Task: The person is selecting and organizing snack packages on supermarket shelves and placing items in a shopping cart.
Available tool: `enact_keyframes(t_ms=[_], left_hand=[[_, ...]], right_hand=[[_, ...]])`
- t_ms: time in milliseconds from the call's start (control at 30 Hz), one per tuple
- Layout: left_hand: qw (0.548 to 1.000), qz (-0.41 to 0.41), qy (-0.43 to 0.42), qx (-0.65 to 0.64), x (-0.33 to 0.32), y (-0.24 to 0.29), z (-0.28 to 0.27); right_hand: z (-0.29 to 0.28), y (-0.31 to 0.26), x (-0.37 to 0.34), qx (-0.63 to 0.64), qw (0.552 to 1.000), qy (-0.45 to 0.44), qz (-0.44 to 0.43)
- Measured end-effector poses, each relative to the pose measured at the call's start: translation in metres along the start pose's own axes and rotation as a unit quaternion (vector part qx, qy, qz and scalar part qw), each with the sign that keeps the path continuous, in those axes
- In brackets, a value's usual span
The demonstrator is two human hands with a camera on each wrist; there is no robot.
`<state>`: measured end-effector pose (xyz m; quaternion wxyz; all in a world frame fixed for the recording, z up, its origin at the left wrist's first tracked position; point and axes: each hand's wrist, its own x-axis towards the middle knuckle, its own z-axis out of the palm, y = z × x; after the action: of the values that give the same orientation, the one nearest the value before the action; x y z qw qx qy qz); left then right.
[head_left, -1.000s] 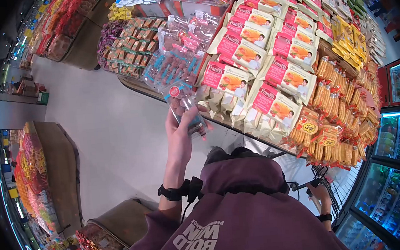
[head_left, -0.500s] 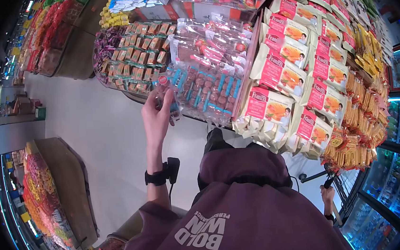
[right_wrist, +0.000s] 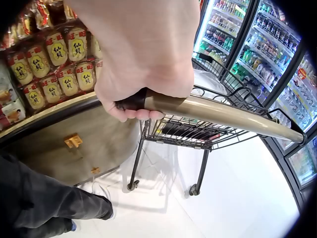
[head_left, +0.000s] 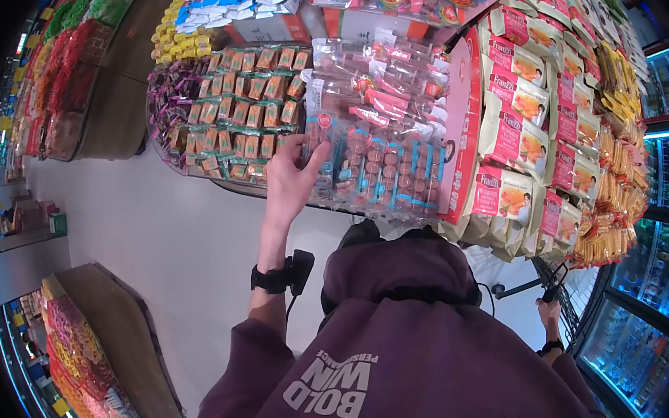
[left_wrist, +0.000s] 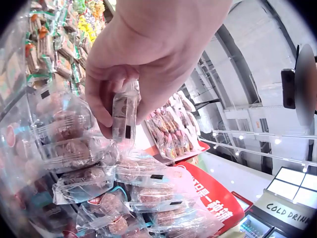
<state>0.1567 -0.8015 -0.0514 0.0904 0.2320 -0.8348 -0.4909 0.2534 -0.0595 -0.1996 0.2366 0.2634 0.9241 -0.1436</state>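
Observation:
Between thumb and fingers my left hand (head_left: 292,182) pinches a clear plastic pack (left_wrist: 125,115), seen edge-on in the left wrist view. In the head view this pack has a round red label and stands over the left edge of a pile of similar packs (head_left: 387,168) with reddish-brown round pieces and blue bands. Just left of that hand lie green-edged packs of orange-brown snacks (head_left: 243,113). Far to the right, my right hand (right_wrist: 143,54) grips the handle (right_wrist: 233,118) of a shopping cart (right_wrist: 198,131), fingers curled round the bar.
Bags of Franzzi snacks (head_left: 503,138) fill the display right of a red sign panel (head_left: 463,130). Wrapped crackers (right_wrist: 59,47) lie beside the cart. Lit drink coolers (right_wrist: 267,44) stand behind it. Another snack stand (head_left: 112,348) is at the left, across the pale floor (head_left: 186,246).
The left hand has carried the pack from in front of the Franzzi bags leftward along the display, then in over the pile of similar packs. The right hand stays on the cart handle.

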Motion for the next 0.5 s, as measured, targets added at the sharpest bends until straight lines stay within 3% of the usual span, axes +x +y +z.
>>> enact_keyframes(t_ms=[100, 200, 333, 367, 433, 500], left_hand=[[0.997, -0.044, -0.047, -0.041, 0.004, -0.009, -0.003], [0.994, 0.010, -0.031, -0.105, 0.007, -0.015, 0.005], [0.986, -0.080, -0.101, -0.108, 0.004, 0.012, -0.002], [0.986, -0.064, -0.098, -0.116, 0.005, 0.008, 0.000], [0.986, -0.032, -0.089, -0.134, 0.008, 0.001, 0.007], [0.976, -0.072, -0.112, -0.170, 0.008, 0.007, 0.005]], right_hand=[[0.009, -0.015, -0.015, -0.008, 1.000, 0.017, 0.024], [0.022, -0.023, -0.027, -0.015, 0.998, 0.057, 0.023], [0.039, -0.020, -0.032, 0.020, 0.997, 0.041, 0.054], [0.041, -0.026, -0.038, 0.034, 0.997, 0.036, 0.056], [0.045, -0.037, -0.048, 0.014, 0.998, 0.042, 0.042], [0.043, -0.048, -0.056, -0.063, 0.997, 0.044, 0.002]])
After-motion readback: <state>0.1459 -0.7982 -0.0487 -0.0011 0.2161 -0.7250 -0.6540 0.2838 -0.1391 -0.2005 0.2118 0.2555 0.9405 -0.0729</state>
